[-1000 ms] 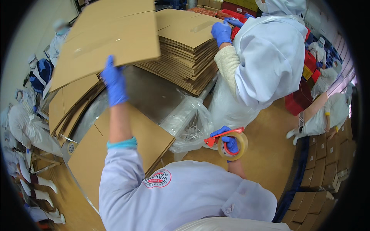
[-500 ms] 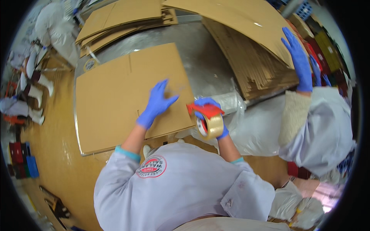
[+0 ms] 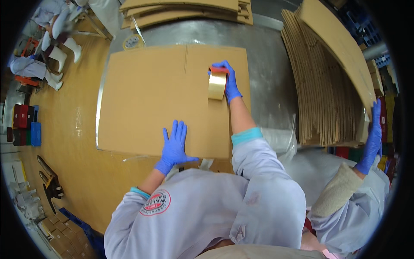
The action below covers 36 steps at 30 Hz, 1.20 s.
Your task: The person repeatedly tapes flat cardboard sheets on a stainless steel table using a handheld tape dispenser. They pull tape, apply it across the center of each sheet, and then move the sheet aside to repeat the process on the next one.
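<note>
A flat cardboard box (image 3: pixel 146 95) lies on the metal table before me. My left hand (image 3: pixel 175 144), in a blue glove, rests with fingers spread on its near edge. In my right hand (image 3: pixel 230 82), also gloved in blue, is a red tape dispenser (image 3: pixel 220 69) with a wide roll of clear-tan packing tape (image 3: pixel 216 86). That hand is over the right part of the cardboard; whether the dispenser touches it I cannot tell.
A co-worker's gloved hand (image 3: pixel 373 138) is against a tall stack of folded cardboard (image 3: pixel 321 86) at right. More flat cardboard (image 3: pixel 181 9) lies at the far side, near a tape roll (image 3: pixel 133 42). A pallet jack (image 3: pixel 51 183) stands on the floor at left.
My right hand has carried the tape dispenser forward over the cardboard. My left hand has come down to the near edge. The view has shifted, and the co-worker's cardboard sheet now stands more upright.
</note>
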Each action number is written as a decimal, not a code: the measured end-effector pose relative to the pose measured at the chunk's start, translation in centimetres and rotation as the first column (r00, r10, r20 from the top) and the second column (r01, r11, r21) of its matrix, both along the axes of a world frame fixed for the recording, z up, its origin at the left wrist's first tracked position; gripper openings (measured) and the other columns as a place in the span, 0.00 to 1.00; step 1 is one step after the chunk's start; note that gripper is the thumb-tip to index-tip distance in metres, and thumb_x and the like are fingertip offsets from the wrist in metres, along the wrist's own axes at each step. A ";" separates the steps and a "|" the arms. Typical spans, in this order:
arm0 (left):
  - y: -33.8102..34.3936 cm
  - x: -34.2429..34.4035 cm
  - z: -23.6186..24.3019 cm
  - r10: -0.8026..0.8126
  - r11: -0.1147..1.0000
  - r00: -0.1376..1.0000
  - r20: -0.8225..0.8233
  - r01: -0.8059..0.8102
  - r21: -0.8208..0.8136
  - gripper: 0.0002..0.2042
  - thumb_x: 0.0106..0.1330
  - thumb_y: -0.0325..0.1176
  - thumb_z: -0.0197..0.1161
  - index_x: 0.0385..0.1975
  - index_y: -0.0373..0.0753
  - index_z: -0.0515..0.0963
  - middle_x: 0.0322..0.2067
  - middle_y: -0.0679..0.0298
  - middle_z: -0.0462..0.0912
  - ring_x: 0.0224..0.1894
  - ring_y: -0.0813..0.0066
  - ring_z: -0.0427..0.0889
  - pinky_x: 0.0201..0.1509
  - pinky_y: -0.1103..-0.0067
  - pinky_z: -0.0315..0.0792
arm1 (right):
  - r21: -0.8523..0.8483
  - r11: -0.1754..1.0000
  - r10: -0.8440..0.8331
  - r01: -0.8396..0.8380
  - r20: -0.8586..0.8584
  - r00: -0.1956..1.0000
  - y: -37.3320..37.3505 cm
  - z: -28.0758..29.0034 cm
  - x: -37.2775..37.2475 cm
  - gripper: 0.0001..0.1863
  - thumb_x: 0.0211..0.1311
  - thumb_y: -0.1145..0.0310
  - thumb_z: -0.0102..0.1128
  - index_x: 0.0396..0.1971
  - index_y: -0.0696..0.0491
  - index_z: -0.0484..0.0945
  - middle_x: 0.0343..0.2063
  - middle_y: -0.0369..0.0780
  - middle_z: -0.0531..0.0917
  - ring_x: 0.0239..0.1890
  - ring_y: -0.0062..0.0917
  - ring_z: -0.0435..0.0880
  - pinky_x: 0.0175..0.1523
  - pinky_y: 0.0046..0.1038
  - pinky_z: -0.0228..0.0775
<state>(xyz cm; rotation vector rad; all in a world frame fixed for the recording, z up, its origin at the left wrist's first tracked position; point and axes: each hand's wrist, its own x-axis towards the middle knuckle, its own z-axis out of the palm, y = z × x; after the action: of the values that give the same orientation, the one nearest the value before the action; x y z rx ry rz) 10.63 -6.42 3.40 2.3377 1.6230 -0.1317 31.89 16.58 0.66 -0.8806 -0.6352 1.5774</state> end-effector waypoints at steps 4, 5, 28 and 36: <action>0.0 0.2 0.1 0.007 1.000 1.000 -0.003 -0.007 -0.003 0.59 0.30 0.68 0.60 0.60 0.30 0.47 0.62 0.50 0.44 0.66 0.56 0.36 0.60 0.47 0.33 | -0.063 0.997 0.045 -0.052 -0.113 0.993 -3.1 0.8 0.0 0.10 0.52 0.65 0.50 0.22 0.56 0.71 0.25 0.40 0.75 0.27 0.26 0.77 0.34 0.26 0.72; -0.3 0.1 0.1 0.017 1.000 1.000 0.007 -0.017 -0.010 0.59 0.30 0.67 0.60 0.60 0.30 0.47 0.62 0.50 0.44 0.66 0.56 0.36 0.60 0.47 0.33 | -0.124 0.992 -0.012 -0.006 -0.142 0.990 -5.8 2.2 -0.8 0.08 0.53 0.66 0.49 0.22 0.55 0.71 0.25 0.39 0.74 0.29 0.25 0.76 0.33 0.26 0.72; -4.3 -2.4 -5.2 -0.192 0.862 0.918 -0.346 0.326 0.388 0.38 0.50 0.39 0.59 0.60 0.38 0.49 0.58 0.45 0.53 0.60 0.48 0.55 0.50 0.52 0.59 | 0.621 0.774 -0.014 -0.126 0.216 0.976 -26.4 8.7 2.1 0.13 0.52 0.66 0.53 0.34 0.59 0.70 0.33 0.45 0.77 0.37 0.31 0.76 0.44 0.30 0.68; -1.4 -4.4 24.0 -0.429 0.680 0.884 -0.184 0.450 0.578 0.19 0.43 0.24 0.55 0.40 0.34 0.67 0.22 0.61 0.73 0.26 0.67 0.75 0.24 0.73 0.68 | 0.727 0.276 -0.961 0.629 0.227 0.160 -38.3 13.6 7.8 0.20 0.56 0.60 0.52 0.41 0.61 0.68 0.43 0.44 0.73 0.45 0.28 0.72 0.51 0.28 0.64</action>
<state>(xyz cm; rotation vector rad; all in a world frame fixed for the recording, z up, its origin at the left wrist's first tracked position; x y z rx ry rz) 6.28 -7.86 27.44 3.2121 1.1764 0.3121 39.71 -21.69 14.28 -1.1036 -0.7524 -0.0541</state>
